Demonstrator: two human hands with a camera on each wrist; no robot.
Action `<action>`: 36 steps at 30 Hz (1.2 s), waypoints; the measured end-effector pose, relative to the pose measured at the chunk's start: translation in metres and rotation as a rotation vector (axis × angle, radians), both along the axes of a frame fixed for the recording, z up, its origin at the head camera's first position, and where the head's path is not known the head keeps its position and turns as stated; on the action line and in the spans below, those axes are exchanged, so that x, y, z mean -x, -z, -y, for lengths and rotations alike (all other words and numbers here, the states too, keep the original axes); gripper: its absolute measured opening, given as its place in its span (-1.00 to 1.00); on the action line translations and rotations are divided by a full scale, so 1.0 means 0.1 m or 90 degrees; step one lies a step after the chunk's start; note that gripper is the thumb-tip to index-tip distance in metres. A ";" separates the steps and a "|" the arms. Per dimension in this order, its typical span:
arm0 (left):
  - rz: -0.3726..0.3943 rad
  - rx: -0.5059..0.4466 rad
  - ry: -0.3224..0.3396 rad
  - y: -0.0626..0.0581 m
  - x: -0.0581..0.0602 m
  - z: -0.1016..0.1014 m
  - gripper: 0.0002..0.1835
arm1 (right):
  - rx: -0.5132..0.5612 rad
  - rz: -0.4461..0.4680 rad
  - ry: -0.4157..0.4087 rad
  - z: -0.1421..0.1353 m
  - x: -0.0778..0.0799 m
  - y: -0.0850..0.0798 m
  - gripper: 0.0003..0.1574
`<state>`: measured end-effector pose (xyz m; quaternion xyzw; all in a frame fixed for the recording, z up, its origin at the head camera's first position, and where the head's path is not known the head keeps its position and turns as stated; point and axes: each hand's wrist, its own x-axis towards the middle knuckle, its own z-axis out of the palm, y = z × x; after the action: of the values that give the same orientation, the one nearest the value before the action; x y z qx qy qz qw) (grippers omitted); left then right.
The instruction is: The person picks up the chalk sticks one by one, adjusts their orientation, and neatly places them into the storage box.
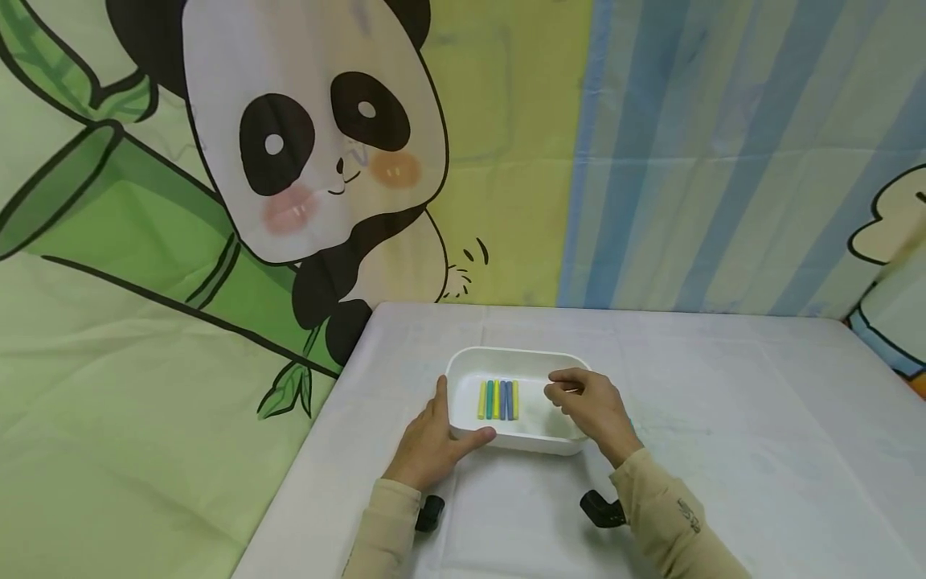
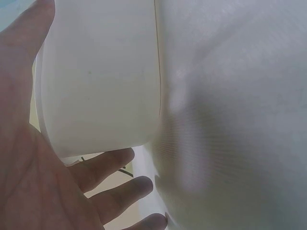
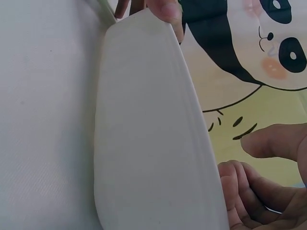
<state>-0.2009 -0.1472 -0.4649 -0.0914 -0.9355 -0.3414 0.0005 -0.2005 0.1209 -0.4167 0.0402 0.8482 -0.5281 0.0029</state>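
Note:
A white plastic tray [image 1: 542, 441] rests on the table, with several short, chalk-like sticks [image 1: 499, 400] in yellow, green and blue lying side by side inside it. My left hand [image 1: 427, 442] holds the tray's near left corner, its thumb along the front rim and its fingers round the left end. In the left wrist view, the index fingertip touches the end wall of the tray [image 2: 100, 86]. Over the tray's right end hovers my right hand [image 1: 592, 404], fingers loosely curled. A gap shows between its thumb and fingers in the right wrist view, with nothing visible in it.
A white cloth covers the table [image 1: 723, 450]. Behind it hangs a backdrop [image 1: 499, 161] printed with a panda and stripes. Black devices sit at both wrists, one at the left wrist [image 1: 430, 513] and one at the right wrist [image 1: 602, 510].

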 end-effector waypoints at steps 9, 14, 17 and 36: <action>0.001 -0.007 0.000 0.01 -0.01 0.00 0.43 | 0.039 -0.005 -0.009 -0.18 -0.14 0.02 -0.50; 0.009 -0.010 -0.001 0.01 -0.01 0.01 0.43 | 0.020 -0.005 0.010 -0.29 -0.22 0.02 -0.47; 0.010 -0.009 -0.003 0.02 -0.01 0.01 0.43 | 0.013 0.000 0.023 -0.35 -0.24 0.02 -0.45; 0.003 -0.011 -0.004 -0.01 -0.03 0.01 0.43 | -0.059 0.047 0.054 -0.85 -0.45 0.22 -0.23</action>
<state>-0.1979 -0.1481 -0.4637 -0.0874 -0.9329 -0.3493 0.0002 -0.1555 0.2054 -0.4392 0.0955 0.8685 -0.4864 0.0096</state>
